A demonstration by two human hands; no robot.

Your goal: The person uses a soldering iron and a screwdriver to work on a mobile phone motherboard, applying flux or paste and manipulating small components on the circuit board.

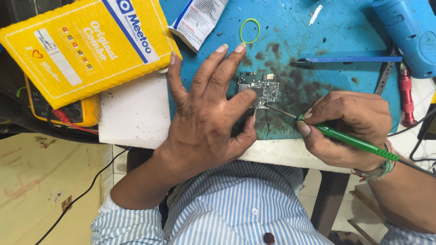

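Observation:
A small circuit board point(265, 89) lies on a stained blue work mat point(290, 41). My left hand point(206, 109) rests flat on the mat with fingers spread. Its index finger and thumb press on the board's left and lower edge. My right hand point(347, 127) grips a green-handled tool point(354, 141) like a pen. The tool's thin metal tip touches the board's lower right edge.
A yellow padded envelope point(86, 43) lies at top left over a yellow multimeter point(68, 111) and a white block point(134, 111). A white tube point(197, 20), a green rubber band point(249, 31), a blue strip point(349, 59), a blue hot-air tool point(408, 31) and a red-handled tool point(405, 97) lie around.

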